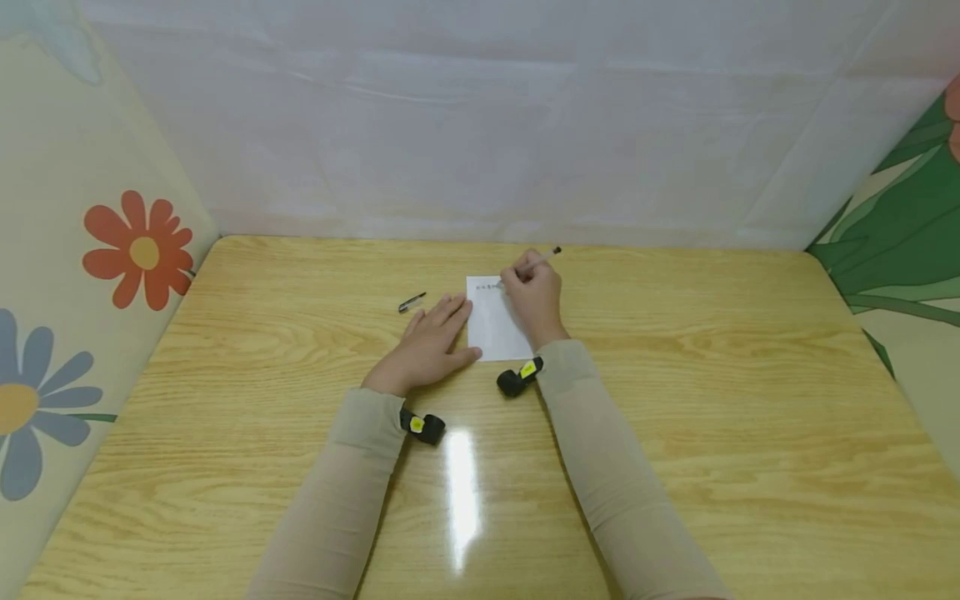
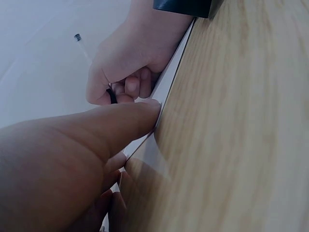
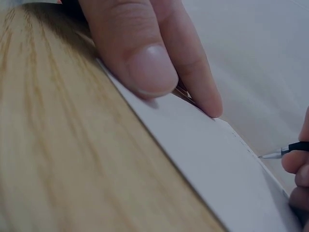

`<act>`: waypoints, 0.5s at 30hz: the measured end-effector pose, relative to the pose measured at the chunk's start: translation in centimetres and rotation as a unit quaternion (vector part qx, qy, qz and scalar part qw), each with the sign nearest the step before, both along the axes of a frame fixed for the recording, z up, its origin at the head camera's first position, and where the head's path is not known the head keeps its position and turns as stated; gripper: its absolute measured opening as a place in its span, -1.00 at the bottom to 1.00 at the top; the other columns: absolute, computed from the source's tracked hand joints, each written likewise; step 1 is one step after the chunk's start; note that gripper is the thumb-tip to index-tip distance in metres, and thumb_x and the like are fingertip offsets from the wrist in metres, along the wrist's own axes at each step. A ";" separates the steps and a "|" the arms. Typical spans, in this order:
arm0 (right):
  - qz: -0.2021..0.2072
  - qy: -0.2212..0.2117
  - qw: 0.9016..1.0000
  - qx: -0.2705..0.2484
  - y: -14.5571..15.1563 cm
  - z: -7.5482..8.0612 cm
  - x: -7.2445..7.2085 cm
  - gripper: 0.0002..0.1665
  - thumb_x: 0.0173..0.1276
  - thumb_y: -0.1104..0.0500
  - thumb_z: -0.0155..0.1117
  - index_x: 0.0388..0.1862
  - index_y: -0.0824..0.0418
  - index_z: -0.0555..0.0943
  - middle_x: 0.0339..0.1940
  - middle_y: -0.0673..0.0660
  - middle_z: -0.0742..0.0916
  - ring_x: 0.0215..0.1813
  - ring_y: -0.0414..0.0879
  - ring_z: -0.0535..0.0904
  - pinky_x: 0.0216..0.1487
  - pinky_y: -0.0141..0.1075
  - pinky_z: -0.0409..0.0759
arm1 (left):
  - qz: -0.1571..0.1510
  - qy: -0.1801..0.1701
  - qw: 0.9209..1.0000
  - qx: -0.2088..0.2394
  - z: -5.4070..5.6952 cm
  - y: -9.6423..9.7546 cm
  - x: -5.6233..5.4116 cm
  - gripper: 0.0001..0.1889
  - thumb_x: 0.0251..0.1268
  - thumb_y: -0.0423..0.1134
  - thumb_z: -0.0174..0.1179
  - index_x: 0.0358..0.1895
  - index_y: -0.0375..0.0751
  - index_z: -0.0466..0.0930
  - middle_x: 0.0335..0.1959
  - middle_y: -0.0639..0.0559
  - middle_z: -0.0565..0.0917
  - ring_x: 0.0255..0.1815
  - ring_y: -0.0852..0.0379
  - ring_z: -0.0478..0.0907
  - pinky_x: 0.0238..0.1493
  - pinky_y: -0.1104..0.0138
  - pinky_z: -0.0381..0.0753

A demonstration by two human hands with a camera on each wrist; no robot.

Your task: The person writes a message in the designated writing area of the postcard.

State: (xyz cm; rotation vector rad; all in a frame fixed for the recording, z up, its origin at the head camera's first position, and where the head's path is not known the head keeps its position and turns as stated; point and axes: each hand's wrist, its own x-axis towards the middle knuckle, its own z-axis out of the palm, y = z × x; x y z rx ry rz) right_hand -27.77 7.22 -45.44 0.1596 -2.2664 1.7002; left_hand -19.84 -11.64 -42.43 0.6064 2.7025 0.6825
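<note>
The head view looks down across the bench [image 1: 712, 375]; both wrist views, low and close, share the paper [image 3: 207, 154].

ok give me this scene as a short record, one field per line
left hand: thumb resting on the paper
right hand: holds a pen, tip by the writing
paper: white, lying on the wood-grain table
writing: one short row near the far edge, too small to read
pen cap: on the table, left of the paper
</note>
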 end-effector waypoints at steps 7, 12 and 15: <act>0.003 -0.002 1.000 0.005 0.0 -0.1 -0.1 -0.84 0.33 0.32 0.20 -0.47 0.26 0.51 -0.45 0.13 0.62 -0.39 -0.11 0.55 -0.38 -0.39 0.50 | -0.002 0.004 1.000 0.001 0.0 0.0 0.0 -0.16 0.53 0.05 0.09 0.63 -0.31 -0.09 0.67 -0.18 -0.13 0.67 -0.16 -0.29 0.59 -0.12 -0.41; 0.003 0.003 1.000 0.007 0.0 -0.2 -0.1 -0.84 0.33 0.31 0.21 -0.47 0.27 0.51 -0.46 0.13 0.61 -0.38 -0.10 0.53 -0.37 -0.39 0.49 | -0.002 0.005 1.000 0.002 0.1 0.0 0.0 -0.16 0.53 0.06 0.09 0.62 -0.32 -0.08 0.67 -0.19 -0.13 0.67 -0.16 -0.28 0.59 -0.13 -0.40; 0.004 0.002 1.000 0.004 0.0 -0.2 -0.1 -0.84 0.33 0.31 0.21 -0.47 0.25 0.50 -0.48 0.13 0.61 -0.39 -0.10 0.52 -0.37 -0.38 0.48 | -0.002 0.005 1.000 -0.001 -0.1 0.0 -0.1 -0.16 0.54 0.06 0.09 0.63 -0.31 -0.09 0.67 -0.18 -0.13 0.67 -0.15 -0.29 0.59 -0.12 -0.40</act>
